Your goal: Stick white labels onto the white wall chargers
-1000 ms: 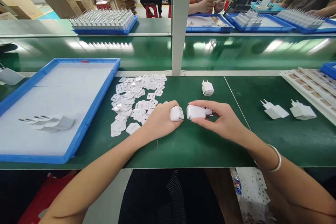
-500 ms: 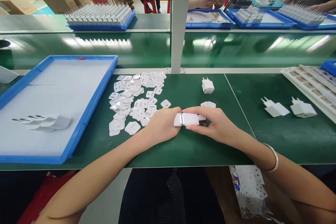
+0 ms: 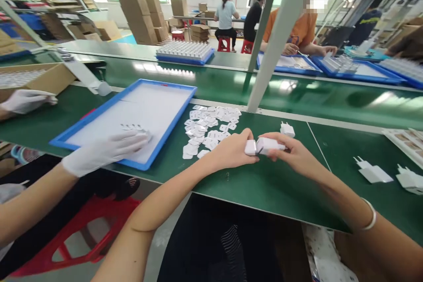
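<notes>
My left hand (image 3: 234,151) is closed around a small white block (image 3: 250,147), whose outer end shows past the fingers. Its exact kind is partly hidden. Between the thumb and fingers of my right hand (image 3: 294,152) is a white plug charger (image 3: 267,145), its prong end pointing right. The charger's left end meets the block at an angle, with a thin dark gap between them. Left of my hands lies a spread of flat white square covers (image 3: 214,125). Another charger (image 3: 287,129) stands just behind my right hand.
A co-worker's white-gloved hand (image 3: 105,150) reaches over chargers in the blue-rimmed tray (image 3: 172,130). Another gloved hand (image 3: 26,101) is at far left. Two chargers (image 3: 373,172) lie at right, near a white slotted tray (image 3: 405,145). A post (image 3: 272,48) rises behind the covers.
The view has swung left and tilted. The charger and block, earlier in line, now meet at an angle. A co-worker's gloved hand has come over the chargers in the blue-rimmed tray.
</notes>
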The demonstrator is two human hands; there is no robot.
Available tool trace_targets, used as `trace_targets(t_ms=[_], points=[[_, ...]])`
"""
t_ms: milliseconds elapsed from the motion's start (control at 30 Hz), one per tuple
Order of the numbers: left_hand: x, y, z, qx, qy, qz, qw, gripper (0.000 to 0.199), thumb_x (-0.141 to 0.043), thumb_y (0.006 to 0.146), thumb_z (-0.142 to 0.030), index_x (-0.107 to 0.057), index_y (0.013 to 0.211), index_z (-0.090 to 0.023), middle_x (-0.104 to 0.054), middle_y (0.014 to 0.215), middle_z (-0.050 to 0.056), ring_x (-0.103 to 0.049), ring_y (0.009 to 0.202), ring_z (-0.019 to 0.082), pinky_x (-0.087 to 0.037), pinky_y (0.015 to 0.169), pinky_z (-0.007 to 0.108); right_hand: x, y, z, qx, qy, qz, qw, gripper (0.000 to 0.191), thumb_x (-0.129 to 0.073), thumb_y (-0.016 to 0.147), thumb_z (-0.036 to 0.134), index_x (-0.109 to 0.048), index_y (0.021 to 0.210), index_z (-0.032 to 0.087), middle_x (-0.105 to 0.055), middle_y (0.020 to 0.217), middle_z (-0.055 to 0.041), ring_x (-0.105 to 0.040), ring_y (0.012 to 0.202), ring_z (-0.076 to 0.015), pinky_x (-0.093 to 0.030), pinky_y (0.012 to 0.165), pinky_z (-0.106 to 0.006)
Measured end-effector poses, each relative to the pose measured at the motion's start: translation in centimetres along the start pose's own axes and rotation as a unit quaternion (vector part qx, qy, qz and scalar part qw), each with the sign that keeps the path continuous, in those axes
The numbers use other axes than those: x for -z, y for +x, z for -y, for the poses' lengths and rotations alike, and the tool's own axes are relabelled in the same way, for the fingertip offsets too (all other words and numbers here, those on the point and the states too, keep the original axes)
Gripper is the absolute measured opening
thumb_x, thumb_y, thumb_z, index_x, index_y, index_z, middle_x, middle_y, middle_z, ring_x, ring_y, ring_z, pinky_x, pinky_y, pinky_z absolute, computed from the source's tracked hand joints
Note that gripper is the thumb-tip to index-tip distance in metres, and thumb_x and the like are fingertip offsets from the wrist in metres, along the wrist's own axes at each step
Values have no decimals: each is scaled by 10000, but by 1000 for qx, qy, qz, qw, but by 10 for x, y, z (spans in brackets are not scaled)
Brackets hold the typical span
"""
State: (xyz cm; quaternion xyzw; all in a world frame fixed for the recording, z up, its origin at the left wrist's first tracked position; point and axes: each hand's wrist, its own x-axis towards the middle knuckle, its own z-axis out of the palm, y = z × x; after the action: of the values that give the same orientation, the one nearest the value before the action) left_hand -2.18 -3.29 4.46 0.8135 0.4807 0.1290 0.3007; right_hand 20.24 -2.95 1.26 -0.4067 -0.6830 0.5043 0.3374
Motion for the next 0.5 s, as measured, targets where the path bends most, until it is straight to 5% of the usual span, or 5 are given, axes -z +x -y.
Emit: trace_targets(t_ms=[200, 367, 500], points=[[16, -89, 15, 59, -148, -128, 979, 295, -535, 936, -409, -388, 1119, -230, -579, 977, 4, -555, 728, 128, -443, 647, 252, -36, 49, 21, -7, 78, 25, 997, 220, -646, 899, 338, -566, 1084, 253, -698, 1026, -91, -719, 848, -188, -584, 674, -293], [46, -144, 58, 159, 25, -333, 929, 323, -574, 913, -416, -552, 1156, -204, -628, 1207, 89, -637, 1034, 225, -509, 893, 328, -119, 136, 67, 46, -13, 71, 996, 292, -743, 817, 256, -670, 1079, 147, -713, 1041, -83, -680, 868, -188, -556, 745, -297], [106, -159, 82, 335, 268, -250, 868, 426, -602, 839, -413, -628, 1194, -180, -701, 1132, 177, -666, 1073, 356, -521, 891, 431, -194, 184, 116, 91, -75, 85, 989, 192, -795, 826, 184, -688, 959, 97, -702, 1029, -67, -661, 1038, -222, -544, 942, -379]])
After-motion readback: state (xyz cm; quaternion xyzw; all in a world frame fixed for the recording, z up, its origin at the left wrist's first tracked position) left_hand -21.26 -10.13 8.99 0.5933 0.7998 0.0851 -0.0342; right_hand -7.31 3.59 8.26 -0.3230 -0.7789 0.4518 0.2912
